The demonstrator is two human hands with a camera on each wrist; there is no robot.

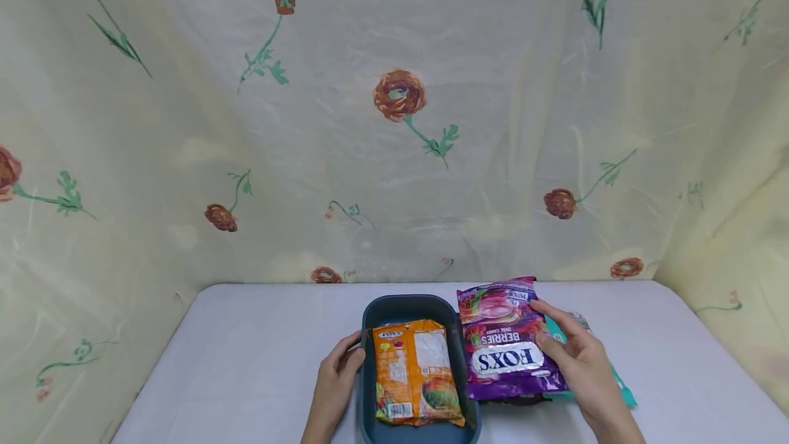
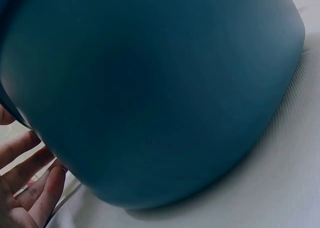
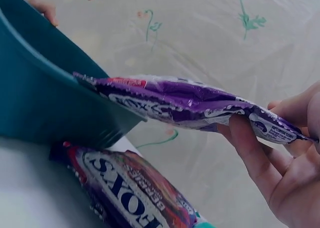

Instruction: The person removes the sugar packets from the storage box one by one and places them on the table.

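Note:
My right hand (image 1: 582, 355) grips the right side of a purple Fox's Berries candy bag (image 1: 502, 341), thumb on its printed face. Edge-on in the right wrist view, the candy bag (image 3: 175, 100) reaches from the fingers to the rim of a dark blue bin (image 1: 364, 389). Inside the bin lies an orange candy bag (image 1: 416, 375) with fruit pictures and a barcode. At the bin's left side, my left hand (image 1: 335, 379) touches the outer wall with its fingertips; its fingers (image 2: 22, 148) show beside the wall in the left wrist view.
Below the held bag, another Fox's Berries bag (image 3: 135, 188) lies to the right of the bin. A teal packet (image 1: 622, 389) sticks out under my right hand. White cloth covers the table (image 1: 246, 362), and a flower-patterned curtain (image 1: 468, 177) hangs behind it.

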